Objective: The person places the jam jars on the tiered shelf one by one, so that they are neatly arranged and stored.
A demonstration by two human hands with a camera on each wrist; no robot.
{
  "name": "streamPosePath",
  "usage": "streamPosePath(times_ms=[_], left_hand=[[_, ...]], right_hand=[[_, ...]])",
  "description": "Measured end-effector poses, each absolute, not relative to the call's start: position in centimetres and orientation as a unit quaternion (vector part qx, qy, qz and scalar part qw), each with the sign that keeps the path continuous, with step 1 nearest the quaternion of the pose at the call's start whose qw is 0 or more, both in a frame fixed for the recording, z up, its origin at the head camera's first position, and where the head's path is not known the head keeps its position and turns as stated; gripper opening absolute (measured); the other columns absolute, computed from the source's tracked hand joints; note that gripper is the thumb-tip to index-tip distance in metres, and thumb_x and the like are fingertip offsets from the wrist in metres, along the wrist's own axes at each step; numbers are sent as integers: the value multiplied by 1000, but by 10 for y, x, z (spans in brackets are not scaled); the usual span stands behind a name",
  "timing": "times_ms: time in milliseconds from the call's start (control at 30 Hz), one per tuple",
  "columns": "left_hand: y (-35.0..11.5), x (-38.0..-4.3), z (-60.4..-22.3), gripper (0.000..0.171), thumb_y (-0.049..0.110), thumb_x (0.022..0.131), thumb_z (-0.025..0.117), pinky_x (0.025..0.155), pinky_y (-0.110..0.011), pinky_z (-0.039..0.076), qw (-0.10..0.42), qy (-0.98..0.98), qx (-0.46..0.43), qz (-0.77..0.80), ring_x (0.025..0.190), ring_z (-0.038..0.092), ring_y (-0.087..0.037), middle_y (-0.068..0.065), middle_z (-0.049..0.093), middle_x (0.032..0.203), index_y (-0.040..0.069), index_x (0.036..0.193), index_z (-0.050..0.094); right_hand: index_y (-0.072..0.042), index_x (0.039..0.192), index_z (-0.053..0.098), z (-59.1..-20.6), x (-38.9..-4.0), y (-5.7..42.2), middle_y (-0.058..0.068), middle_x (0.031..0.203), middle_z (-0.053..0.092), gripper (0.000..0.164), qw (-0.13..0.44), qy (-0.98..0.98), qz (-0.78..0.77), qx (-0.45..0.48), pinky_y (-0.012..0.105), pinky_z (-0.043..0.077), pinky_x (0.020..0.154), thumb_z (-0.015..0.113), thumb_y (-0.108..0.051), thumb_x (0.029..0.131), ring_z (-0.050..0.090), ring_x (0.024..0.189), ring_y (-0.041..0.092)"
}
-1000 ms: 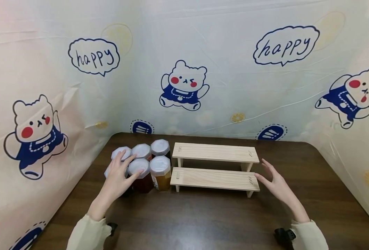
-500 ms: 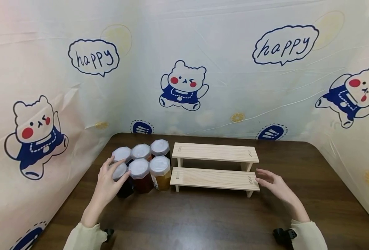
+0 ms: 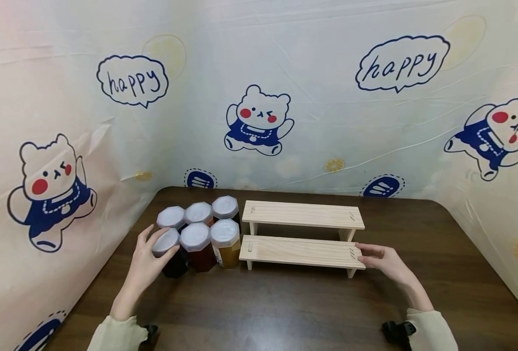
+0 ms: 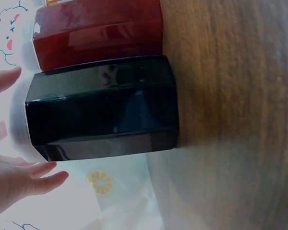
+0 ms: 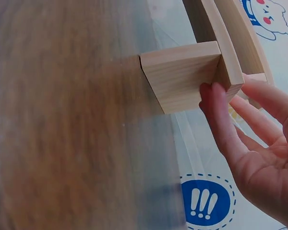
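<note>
In the head view my left hand (image 3: 147, 256) is at the front-left jar (image 3: 174, 265), thumb and fingers set around its white lid (image 3: 166, 242). The left wrist view shows this dark, many-sided jar (image 4: 103, 110) standing on the table, with some lower fingers (image 4: 29, 182) spread just past the lid. My right hand (image 3: 386, 263) grips the right end of the front wooden shelf (image 3: 300, 251). In the right wrist view, the thumb lies against the end near the shelf's leg (image 5: 180, 79), and the index finger sits at the board's edge.
Several white-lidded jars stand grouped in two rows, including a red-brown one (image 3: 202, 261) and an amber one (image 3: 228, 256) beside the shelf. A second, taller wooden shelf (image 3: 303, 214) stands behind the front one. Printed curtain (image 3: 320, 122) surrounds the dark table (image 3: 263, 312).
My left hand has moved left and toward me, from over the jars to the front-left jar's lid. My right hand has come down and closed on the front shelf's right end.
</note>
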State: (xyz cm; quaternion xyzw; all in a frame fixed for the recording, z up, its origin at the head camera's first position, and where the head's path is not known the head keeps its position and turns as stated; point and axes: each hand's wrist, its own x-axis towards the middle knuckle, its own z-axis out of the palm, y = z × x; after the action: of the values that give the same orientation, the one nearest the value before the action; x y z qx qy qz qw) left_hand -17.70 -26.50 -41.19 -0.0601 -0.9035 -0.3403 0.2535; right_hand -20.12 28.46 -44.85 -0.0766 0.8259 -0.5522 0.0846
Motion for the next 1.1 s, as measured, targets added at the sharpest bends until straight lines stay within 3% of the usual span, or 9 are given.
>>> streamPosePath(times_ms=[167, 400, 567, 833, 1100], left_hand=[[-268, -176, -416, 48, 11, 71, 73, 80, -59, 32, 239, -908, -48, -341, 106, 37, -52, -32, 31, 125, 3, 114, 53], [-269, -174, -423, 57, 8, 64, 78, 78, -51, 34, 251, -901, -36, -352, 103, 42, -38, -26, 42, 110, 4, 116, 55], [-270, -175, -426, 59, 10, 62, 79, 78, -50, 34, 258, -897, -34, -357, 101, 43, -36, -24, 46, 108, 6, 115, 56], [-269, -178, -432, 57, 9, 52, 84, 74, -46, 37, 316, -881, -3, -352, 91, 50, -32, -18, 52, 97, 8, 105, 63], [-263, -174, -429, 56, 9, 49, 85, 72, -46, 35, 350, -865, 35, -358, 88, 51, -31, -17, 52, 93, 9, 102, 65]], right_hand=[[8, 123, 46, -451, -202, 283, 28, 117, 50, 51, 89, 817, -567, -58, 25, 49, 70, 63, -16, 81, 59, 82, 5], [8, 124, 46, -451, -202, 282, 27, 119, 49, 54, 95, 813, -573, -42, 26, 49, 73, 64, -19, 81, 59, 85, 5], [8, 124, 46, -451, -201, 282, 27, 120, 49, 54, 96, 810, -577, -33, 26, 49, 73, 65, -18, 80, 59, 85, 5], [8, 124, 46, -451, -200, 281, 28, 122, 46, 55, 96, 809, -580, -23, 26, 49, 73, 65, -18, 80, 58, 85, 4], [8, 125, 44, -449, -200, 281, 29, 123, 45, 55, 100, 804, -586, -23, 26, 49, 73, 65, -17, 80, 59, 85, 4]])
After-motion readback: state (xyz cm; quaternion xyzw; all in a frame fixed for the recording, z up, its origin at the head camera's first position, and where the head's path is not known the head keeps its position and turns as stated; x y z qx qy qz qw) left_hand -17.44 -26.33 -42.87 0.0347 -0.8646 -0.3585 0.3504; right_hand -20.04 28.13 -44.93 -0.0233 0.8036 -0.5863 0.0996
